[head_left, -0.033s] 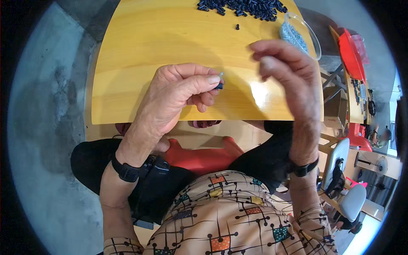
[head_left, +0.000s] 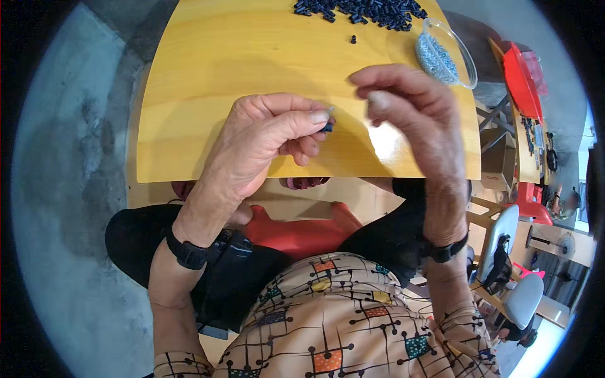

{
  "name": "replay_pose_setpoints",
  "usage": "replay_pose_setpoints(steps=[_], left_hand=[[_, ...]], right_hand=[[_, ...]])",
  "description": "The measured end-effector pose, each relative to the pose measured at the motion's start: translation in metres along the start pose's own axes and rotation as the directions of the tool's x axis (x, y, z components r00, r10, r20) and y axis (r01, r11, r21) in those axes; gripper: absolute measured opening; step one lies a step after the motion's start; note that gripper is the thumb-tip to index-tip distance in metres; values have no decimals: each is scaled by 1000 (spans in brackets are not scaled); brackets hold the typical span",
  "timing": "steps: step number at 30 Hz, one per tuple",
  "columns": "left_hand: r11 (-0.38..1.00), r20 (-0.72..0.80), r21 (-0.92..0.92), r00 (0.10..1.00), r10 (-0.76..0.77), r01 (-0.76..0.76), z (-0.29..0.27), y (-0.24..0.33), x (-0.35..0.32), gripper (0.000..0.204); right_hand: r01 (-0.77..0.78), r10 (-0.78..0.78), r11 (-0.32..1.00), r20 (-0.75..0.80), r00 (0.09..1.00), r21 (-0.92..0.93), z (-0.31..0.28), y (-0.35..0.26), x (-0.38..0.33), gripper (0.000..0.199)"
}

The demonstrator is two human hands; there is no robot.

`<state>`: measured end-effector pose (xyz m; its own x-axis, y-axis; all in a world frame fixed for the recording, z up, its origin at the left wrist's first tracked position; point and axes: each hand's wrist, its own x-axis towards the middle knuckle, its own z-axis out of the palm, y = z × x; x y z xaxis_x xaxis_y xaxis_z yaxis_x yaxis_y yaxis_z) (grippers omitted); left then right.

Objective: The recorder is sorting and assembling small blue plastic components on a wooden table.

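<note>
My left hand (head_left: 268, 132) is closed in a pinch above the front part of the yellow table. Between its thumb and fingers is a small dark blue plastic piece (head_left: 327, 127), mostly covered by them. A tiny shiny bit (head_left: 331, 109) shows at the thumb tip; its kind is too small to tell. To the right, my right hand (head_left: 416, 107) hovers over the table, thumb and fingers apart, slightly blurred, with nothing visible in it. Beyond it stands a clear round tub (head_left: 469, 69) holding many small silvery-blue pieces (head_left: 435, 58).
At the table's (head_left: 201, 69) far edge lies a pile of dark blue plastic pieces (head_left: 378, 11), with one loose piece (head_left: 353, 40) nearer me. A red stool (head_left: 299, 230) is below. Off to the right are a red tray (head_left: 522, 82), a cardboard box (head_left: 496, 157) and chairs (head_left: 501, 242).
My right hand has moved left, away from the tub and closer to my left hand. The left hand stays in place with its pinch on the dark piece.
</note>
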<state>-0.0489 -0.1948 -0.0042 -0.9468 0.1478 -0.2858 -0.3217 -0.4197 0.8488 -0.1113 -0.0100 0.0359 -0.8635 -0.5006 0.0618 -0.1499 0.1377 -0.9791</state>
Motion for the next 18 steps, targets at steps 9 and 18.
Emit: replay_pose_setpoints(steps=[9, 18], left_hand=[[1000, 67, -28, 998, 9, -7, -4, 0, -8, 14], [993, 28, -116, 1000, 5, -2, -5, -2, -9, 22]], right_hand=[[-78, 69, 986, 63, 996, 147, 30, 14, -4, 11], [-244, 225, 719, 114, 968, 651, 35, 31, -21, 14]])
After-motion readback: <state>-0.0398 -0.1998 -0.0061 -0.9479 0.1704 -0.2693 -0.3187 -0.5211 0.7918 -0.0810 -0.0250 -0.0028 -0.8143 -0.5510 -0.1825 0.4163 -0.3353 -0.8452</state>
